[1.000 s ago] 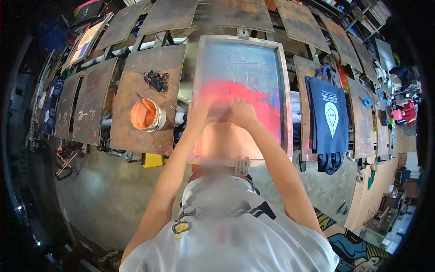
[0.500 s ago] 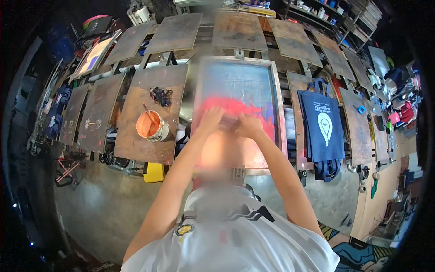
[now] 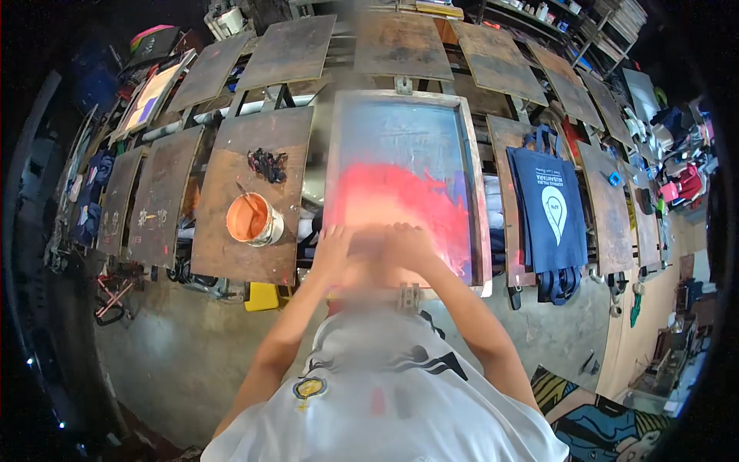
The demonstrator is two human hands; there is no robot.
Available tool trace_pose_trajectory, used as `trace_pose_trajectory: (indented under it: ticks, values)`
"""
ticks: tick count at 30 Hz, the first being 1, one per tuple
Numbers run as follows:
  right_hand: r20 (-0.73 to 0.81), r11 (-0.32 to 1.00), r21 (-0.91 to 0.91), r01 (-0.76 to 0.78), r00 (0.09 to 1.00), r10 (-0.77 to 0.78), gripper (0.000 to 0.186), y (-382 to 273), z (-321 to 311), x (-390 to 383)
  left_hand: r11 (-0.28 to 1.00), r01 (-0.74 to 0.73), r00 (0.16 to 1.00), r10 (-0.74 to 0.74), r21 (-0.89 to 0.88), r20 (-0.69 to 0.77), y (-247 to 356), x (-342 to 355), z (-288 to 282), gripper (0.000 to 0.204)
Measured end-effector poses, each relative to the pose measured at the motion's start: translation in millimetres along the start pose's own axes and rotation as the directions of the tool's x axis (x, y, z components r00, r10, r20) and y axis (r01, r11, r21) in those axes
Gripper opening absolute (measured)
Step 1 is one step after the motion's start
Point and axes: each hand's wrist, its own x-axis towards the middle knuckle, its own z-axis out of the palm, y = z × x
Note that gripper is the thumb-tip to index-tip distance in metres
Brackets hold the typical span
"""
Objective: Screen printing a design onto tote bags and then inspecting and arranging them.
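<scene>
the left hand [image 3: 331,250] and right hand [image 3: 409,248] curl their fingers over a blurred dark bar [image 3: 369,245] near the front edge of the wooden-framed blue mesh screen [image 3: 476,200], where matched pressure should keep the pinkish-red ink [image 3: 412,191] even.

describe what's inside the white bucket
Inside the white bucket, orange paint or ink shows, with a thin handle sticking out; anything below the surface is covered.

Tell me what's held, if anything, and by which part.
Apparently a blurred brownish bar: left grip near its left end, right grip near its right.
</scene>
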Motion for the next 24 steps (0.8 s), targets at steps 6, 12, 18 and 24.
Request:
trace_pose_trajectory:
  ticks: [6, 12, 18, 24]
  values:
    - [-0.097, 0.993, -0.12, 0.016, 0.995, -0.028, 0.059, 7, 9, -10, 0.998, 0.049, 0.999, -0.049, 0.033, -0.018, 18, 2, 0, 0.061]
    - [-0.159, 0.999, -0.05, -0.005, 0.987, -0.003, 0.043, -12, -4, 26, 0.994, 0.024, 0.994, -0.013, 0.108, -0.107, -41, 39, 4, 0.059]
    - [-0.493, 0.966, -0.259, 0.003, 0.859, -0.135, 0.027, -4, 20, 22, 0.877, -0.197, 0.964, 0.254, -0.438, 0.075, 78, 50, -133, 0.056]
    - [-0.399, 0.989, -0.136, 0.051, 0.911, -0.102, 0.024, -24, 14, 25, 0.209, -0.564, 0.709, 0.619, -0.799, -0.338, 171, -12, -290, 0.052]
